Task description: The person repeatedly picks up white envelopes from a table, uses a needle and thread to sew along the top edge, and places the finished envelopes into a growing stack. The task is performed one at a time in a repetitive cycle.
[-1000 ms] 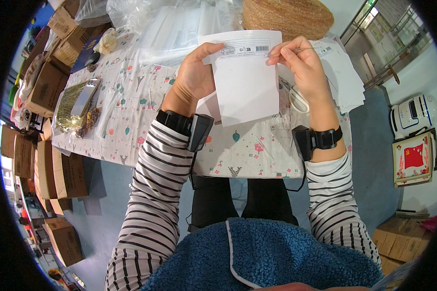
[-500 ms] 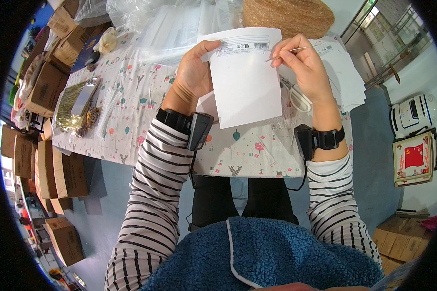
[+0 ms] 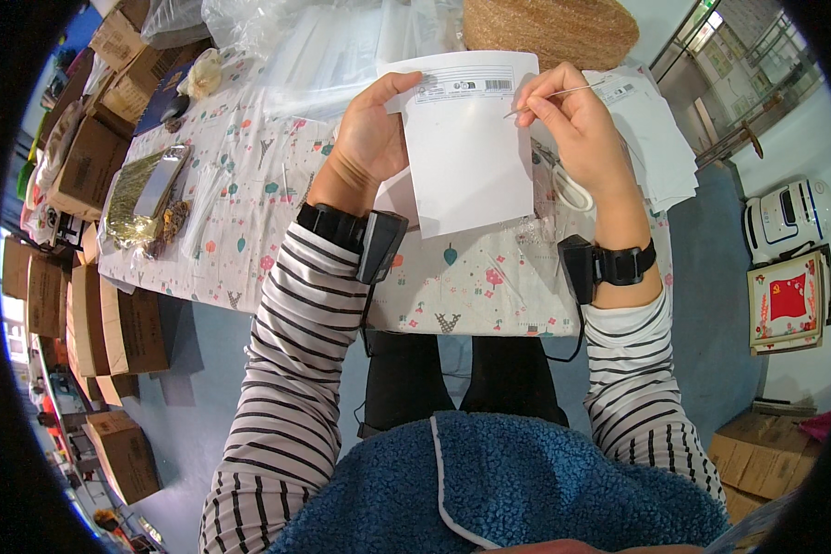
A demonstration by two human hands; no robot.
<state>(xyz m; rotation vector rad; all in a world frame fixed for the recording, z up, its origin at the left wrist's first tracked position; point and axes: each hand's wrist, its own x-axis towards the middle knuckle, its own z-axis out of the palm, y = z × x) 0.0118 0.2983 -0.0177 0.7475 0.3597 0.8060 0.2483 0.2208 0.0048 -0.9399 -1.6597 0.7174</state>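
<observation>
A white card or sheet (image 3: 471,175) with a printed strip along its top is raised over the table. My left hand (image 3: 371,138) grips it at the upper left, thumb on the front and the other fingers hidden behind. Between the thumb and fingers of my right hand (image 3: 568,120) is a thin pointed metal tool (image 3: 577,90), its tip close to the sheet's right edge. Whether it is a needle or tweezers I cannot make out. White-handled scissors (image 3: 574,192) lie below my right hand, partly hidden. To the right rests a stack of similar white sheets (image 3: 660,152).
Clear plastic sleeves (image 3: 342,55) and a straw-coloured woven item (image 3: 549,32) occupy the table's far side. A bag of dried-looking stems (image 3: 138,203) sits on the left of the flowered tablecloth (image 3: 295,185). Cardboard boxes (image 3: 125,457) line the left floor.
The sheet has shifted slightly, its lower edge a little higher than before. Both hands keep nearly the same place and hold.
</observation>
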